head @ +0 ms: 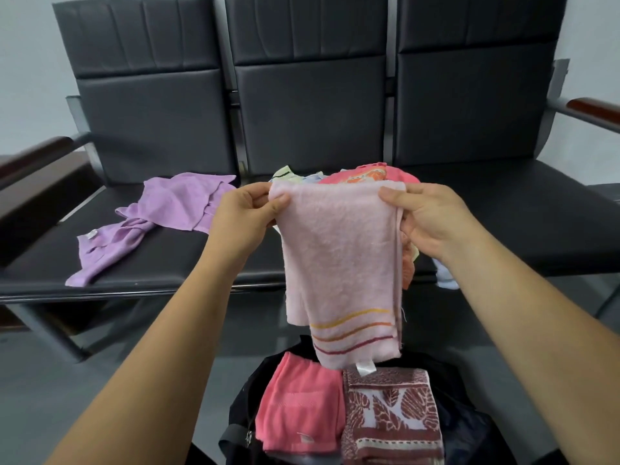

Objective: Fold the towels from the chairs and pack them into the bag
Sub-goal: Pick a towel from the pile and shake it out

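The left hand and right hand pinch the top corners of a pale pink towel (folded lengthwise, striped near its hem); it hangs above an open black bag; inside lie a coral towel and a patterned towel, side by side; a purple towel sprawls on the left chair; a pile sits behind the hands.

A row of three black padded chairs stands against a pale grey-white wall; the backs are stitched in vertical panels at the top and plain below, with metal uprights between them; a dark wooden armrest closes the left end and a second armrest the right (both on grey metal brackets); a metal leg slants down to the grey floor, which has a dull sheen under soft, even light.
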The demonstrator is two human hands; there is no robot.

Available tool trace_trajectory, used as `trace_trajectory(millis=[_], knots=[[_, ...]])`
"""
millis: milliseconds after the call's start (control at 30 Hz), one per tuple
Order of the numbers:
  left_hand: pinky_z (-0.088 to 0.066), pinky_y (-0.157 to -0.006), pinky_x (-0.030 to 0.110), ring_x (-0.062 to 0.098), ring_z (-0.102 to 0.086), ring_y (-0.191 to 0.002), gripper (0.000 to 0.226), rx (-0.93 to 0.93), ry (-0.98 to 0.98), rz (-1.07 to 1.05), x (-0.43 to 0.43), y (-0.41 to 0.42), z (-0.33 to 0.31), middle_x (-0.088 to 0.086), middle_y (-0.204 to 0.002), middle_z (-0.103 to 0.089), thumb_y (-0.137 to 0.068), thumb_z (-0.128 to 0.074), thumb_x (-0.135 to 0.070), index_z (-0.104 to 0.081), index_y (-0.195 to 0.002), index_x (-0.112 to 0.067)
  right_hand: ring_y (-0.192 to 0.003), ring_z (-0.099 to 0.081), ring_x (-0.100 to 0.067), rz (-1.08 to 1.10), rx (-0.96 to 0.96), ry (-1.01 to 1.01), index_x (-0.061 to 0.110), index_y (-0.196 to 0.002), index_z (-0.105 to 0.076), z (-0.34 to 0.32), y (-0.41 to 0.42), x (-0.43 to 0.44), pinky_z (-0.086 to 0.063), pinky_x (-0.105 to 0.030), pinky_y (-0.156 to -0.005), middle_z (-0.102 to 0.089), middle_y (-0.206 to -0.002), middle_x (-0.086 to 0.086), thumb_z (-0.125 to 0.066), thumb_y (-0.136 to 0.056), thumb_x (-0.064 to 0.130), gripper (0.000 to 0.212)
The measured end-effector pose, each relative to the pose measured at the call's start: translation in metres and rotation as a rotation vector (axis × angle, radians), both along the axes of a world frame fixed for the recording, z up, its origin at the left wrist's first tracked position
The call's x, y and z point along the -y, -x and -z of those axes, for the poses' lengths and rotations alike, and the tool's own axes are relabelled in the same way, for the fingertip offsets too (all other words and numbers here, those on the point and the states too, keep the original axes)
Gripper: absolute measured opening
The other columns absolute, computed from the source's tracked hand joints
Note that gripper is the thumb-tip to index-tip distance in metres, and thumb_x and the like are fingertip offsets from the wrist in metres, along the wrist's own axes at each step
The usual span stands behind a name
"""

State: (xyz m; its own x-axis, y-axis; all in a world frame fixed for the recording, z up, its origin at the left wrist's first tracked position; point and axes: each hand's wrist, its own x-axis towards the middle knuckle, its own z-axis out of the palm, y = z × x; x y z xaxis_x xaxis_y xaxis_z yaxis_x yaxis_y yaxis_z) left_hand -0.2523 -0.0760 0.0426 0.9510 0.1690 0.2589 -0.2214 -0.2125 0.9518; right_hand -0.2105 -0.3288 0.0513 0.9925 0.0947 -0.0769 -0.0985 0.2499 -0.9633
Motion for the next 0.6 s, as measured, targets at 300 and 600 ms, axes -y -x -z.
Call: trace_trajectory(millis=[300, 600], knots=[[-0.058, -0.089, 0.038, 0.016, -0.07, -0.089, 0.012, 0.011, 0.149, -0.04, 0.0055, -0.0047, 0.0021, 0.002, -0.094, -0.077, -0.095, -0.07, -0.021, -0.077, -0.099, -0.012, -0.095, -0.076, -0.019, 0.058, 0.053, -0.013, 0.008, -0.099, -0.074, -0.0003, 0.0003, -0.0003, -0.062, -0.032, -0.085, -0.079, -0.099, -0.007, -0.07, -0.093, 0.008, 0.007], [-0.052, -0.104, 0.04, 0.014, -0.07, -0.1, 0.011, 0.059, 0.115, -0.051, 0.0037, -0.0049, 0.0044, 0.003, -0.101, -0.078, -0.09, -0.074, -0.01, -0.077, -0.1, -0.013, -0.1, -0.074, -0.018, 0.096, 0.096, 0.138, 0.01, -0.104, -0.077, 0.0047, -0.0034, 0.0041, -0.057, -0.038, -0.097, -0.079, -0.102, -0.004, -0.074, -0.09, 0.01, 0.015]])
